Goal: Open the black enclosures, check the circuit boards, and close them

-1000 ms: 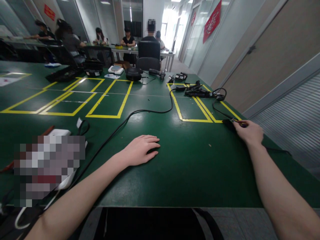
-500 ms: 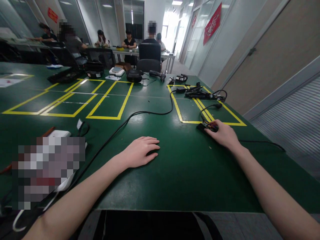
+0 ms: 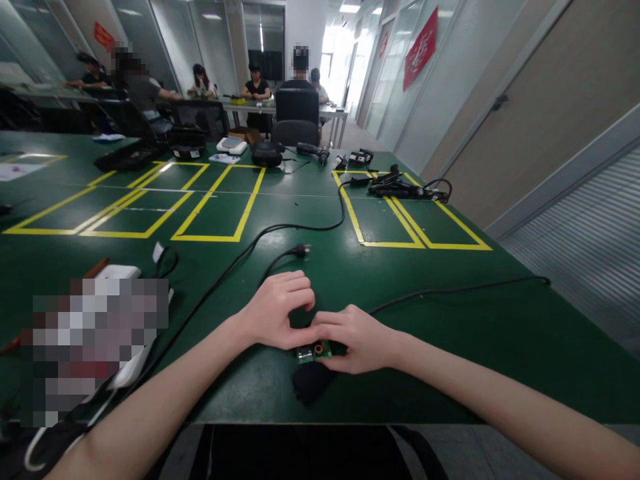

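Note:
In front of me, a small green circuit board (image 3: 316, 353) with a copper-coloured coil is gripped by my right hand (image 3: 363, 340), its fingers at the far side and thumb at the near edge. Close beside it, my left hand (image 3: 280, 310) has curled fingers held apart from the thumb, and the thumb reaches the board's left end. A blurred black piece (image 3: 311, 383) is just below the board; whether it is joined to it I cannot tell. One black cord with a plug (image 3: 301, 251) emerges beyond my left hand. Another black cable (image 3: 460, 291) runs right from behind my right hand.
The green table (image 3: 240, 393) bears yellow tape rectangles. A long black cable (image 3: 225, 273) crosses it at left, near a partly pixelated white object (image 3: 120, 272). Black adapters and cords (image 3: 400, 187) lie at the back right, a power drill (image 3: 314, 152) farther back. People sit beyond.
My right hand has moved left and nearer, bringing the circuit board and its cords in front of me. My left hand has curled its fingers and its thumb has come to the board.

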`<action>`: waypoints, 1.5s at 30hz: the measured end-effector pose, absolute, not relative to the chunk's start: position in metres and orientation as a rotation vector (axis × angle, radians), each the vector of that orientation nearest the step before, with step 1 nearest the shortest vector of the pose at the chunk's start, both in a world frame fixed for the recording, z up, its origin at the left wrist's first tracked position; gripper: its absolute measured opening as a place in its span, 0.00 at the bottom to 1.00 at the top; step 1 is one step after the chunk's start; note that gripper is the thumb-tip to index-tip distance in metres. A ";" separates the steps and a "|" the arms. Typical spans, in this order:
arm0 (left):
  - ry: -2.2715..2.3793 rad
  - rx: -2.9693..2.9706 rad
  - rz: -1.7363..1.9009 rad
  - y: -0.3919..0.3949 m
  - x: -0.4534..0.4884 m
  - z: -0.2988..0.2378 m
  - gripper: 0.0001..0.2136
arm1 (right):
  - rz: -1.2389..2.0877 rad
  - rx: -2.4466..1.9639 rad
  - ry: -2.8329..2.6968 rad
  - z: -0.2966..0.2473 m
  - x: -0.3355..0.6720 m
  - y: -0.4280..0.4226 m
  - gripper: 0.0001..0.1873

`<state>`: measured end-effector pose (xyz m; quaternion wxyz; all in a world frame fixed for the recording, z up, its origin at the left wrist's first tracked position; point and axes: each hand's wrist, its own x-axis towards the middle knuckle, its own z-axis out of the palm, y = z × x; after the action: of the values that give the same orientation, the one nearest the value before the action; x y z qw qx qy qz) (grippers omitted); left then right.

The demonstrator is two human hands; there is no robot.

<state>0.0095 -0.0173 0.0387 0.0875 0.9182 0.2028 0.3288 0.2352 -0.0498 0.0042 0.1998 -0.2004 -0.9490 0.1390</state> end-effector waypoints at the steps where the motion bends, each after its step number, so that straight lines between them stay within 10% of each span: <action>1: 0.601 2.729 0.949 -0.017 0.009 0.038 0.20 | 0.395 -0.580 -2.625 0.004 0.236 -0.046 0.10; 24: 0.916 2.654 0.587 -0.005 0.007 0.023 0.14 | 0.372 -0.740 -2.290 0.004 0.264 -0.015 0.09; 39: 0.916 2.670 0.433 0.000 -0.004 0.026 0.38 | 0.355 -0.834 -2.278 -0.001 0.262 -0.012 0.09; 45: 0.954 2.679 0.566 -0.004 0.003 0.024 0.19 | 0.355 -0.840 -2.303 -0.001 0.262 -0.011 0.14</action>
<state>0.0027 -0.0041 0.0242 0.1205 0.9172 0.3265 0.1938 0.2620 -0.0114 -0.0006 0.3263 -0.3207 -0.8788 0.1354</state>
